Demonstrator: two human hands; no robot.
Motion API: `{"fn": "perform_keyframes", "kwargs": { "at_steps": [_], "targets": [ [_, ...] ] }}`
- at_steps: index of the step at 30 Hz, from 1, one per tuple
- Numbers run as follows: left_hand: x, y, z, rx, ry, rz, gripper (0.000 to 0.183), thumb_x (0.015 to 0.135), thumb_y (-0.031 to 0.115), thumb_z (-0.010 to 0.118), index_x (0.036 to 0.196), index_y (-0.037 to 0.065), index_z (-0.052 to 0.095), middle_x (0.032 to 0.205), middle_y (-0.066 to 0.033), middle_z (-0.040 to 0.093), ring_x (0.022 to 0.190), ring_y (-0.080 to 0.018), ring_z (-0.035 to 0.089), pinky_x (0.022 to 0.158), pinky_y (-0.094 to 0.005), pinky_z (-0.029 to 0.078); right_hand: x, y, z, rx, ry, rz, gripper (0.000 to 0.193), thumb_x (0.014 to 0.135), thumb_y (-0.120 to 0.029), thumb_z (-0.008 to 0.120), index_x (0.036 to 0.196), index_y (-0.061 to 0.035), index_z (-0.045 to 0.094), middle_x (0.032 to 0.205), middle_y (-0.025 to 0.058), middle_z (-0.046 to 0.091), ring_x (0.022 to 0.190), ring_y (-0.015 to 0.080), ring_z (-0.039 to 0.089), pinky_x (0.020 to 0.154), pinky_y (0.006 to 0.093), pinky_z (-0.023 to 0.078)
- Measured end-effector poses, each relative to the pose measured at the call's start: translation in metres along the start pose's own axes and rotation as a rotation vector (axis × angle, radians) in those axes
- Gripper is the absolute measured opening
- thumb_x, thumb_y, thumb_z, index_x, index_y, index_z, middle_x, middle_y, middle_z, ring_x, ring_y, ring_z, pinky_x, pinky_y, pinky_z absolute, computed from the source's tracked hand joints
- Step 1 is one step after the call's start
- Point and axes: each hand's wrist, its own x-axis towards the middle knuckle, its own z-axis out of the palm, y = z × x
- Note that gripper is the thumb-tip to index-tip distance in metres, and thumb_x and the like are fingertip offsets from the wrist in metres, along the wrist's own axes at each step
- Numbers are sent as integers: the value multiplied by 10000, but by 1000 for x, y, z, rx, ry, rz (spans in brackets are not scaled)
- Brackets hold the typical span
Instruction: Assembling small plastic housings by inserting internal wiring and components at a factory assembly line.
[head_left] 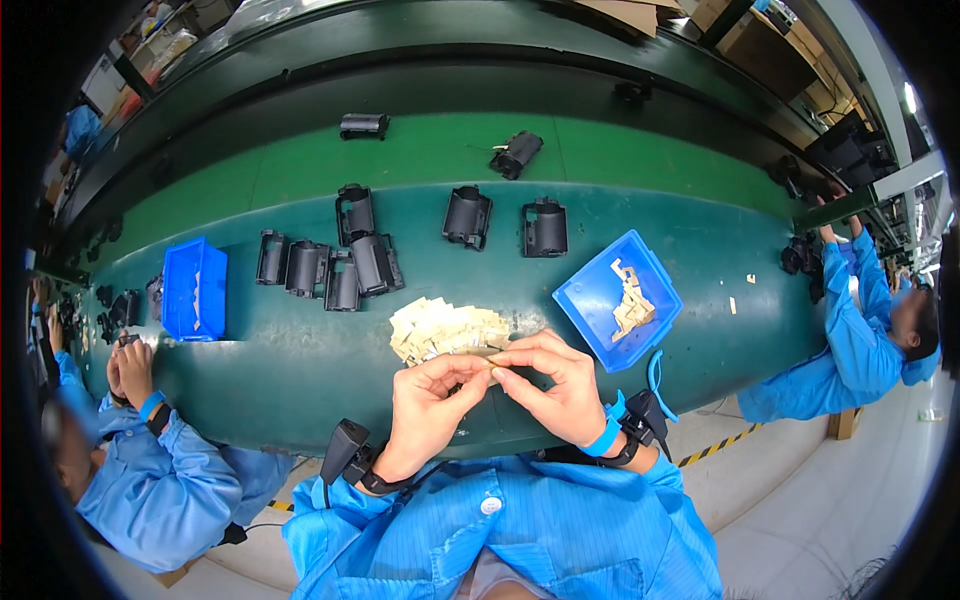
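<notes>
My left hand (432,408) and my right hand (556,392) meet fingertip to fingertip near the table's front edge. Both pinch a small, thin beige piece (488,362); fingers cover most of it, so its exact kind does not show. Just beyond lies a loose heap of flat cream pieces (440,326). To the right of the heap, a tilted blue bin (572,297) holds several more cream pieces. Black plastic housings (376,266) stand in a cluster beyond the heap, to the left.
More black housings (545,228) are spread along the green table (290,375) and the brighter green strip behind. Another blue bin (209,292) stands at left. Co-workers in blue sit at left (165,485) and right (862,325). A blue strap (655,380) sticks up near my right wrist.
</notes>
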Motion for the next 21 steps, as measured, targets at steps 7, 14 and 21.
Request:
{"fn": "perform_keyframes", "kwargs": {
  "at_steps": [7,14,21],
  "targets": [
    [-3,4,-2,98,21,69,155,776,-85,648,929,-62,637,866,-86,644,759,-136,616,667,-252,509,7,12,-23,-304,378,34,81,732,-33,682,811,-21,667,811,98,646,773,247,614,700,339,478],
    [-9,15,-5,1265,-43,1129,272,659,55,615,902,-59,657,873,-136,634,763,-238,604,666,-331,487,-10,-7,-15,-44,107,161,87,749,-125,711,793,-75,654,796,52,640,800,203,574,765,347,410],
    [-5,23,-3,1502,-233,1408,277,633,119,623,851,-47,663,854,-125,641,774,-223,610,635,-297,459,-17,4,-7,167,-59,303,114,777,-146,698,816,-43,667,776,27,651,731,122,572,680,261,402]
  ]
}}
